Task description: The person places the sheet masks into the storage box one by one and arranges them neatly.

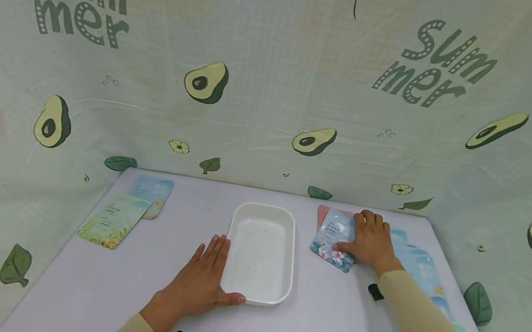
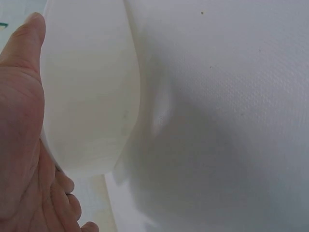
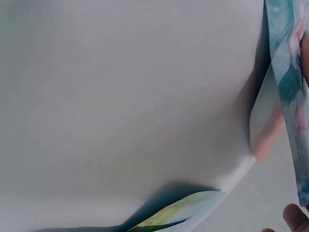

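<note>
A white rectangular tray [image 1: 259, 253] lies mid-table. My left hand [image 1: 198, 281] rests along its left side, fingers straight and thumb spread at the near corner; in the left wrist view the palm lies against the tray wall [image 2: 91, 87]. To the right, my right hand [image 1: 369, 239] pinches a blue floral sheet mask packet [image 1: 330, 238] by its right side, thumb near the lower edge. Under that packet a pink packet [image 1: 322, 215] peeks out. The right wrist view catches the floral packet [image 3: 288, 96] tilted up at the right edge, fingertips [image 3: 293, 217] below it.
At the left, a green floral packet [image 1: 114, 220] overlaps a light blue one [image 1: 152, 189]. Several blue packets [image 1: 415, 264] lie at the right edge, partly behind my right forearm. A cloth printed with avocados [image 1: 206, 82] hangs behind the table.
</note>
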### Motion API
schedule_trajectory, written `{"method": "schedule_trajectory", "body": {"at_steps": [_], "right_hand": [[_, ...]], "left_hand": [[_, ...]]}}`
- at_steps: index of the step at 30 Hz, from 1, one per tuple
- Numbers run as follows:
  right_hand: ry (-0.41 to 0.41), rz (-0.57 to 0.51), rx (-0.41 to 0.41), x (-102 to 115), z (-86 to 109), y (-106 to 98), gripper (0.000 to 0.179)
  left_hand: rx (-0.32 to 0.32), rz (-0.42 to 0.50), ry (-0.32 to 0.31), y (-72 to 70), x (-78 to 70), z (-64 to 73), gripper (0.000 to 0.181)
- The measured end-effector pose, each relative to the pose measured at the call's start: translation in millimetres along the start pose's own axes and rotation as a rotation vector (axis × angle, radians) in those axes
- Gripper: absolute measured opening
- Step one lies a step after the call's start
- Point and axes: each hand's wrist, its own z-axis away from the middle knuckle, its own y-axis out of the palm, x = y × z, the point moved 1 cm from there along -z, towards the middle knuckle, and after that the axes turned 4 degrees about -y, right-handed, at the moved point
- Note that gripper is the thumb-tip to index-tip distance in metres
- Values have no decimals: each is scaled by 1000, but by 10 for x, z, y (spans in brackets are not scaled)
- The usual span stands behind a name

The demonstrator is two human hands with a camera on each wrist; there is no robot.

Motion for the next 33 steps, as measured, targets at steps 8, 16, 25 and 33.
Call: {"method": "schedule_trajectory", "body": {"at_steps": [8,16,25,33], "right_hand": [[19,-9,-107,192,82,-49,99],[15,-155,-218,407,200,1,78],[-3,-305,-151,589,231,-29,79],[118,-467,-124,617,207,-136,56]], "left_hand": [[4,5,-1,4,11,-5,132],[18,-2,-12,9,0,-2,131],[26,34,-22,-13,-9,-3,130],[30,21,-19,13,11,-10,133]]}}
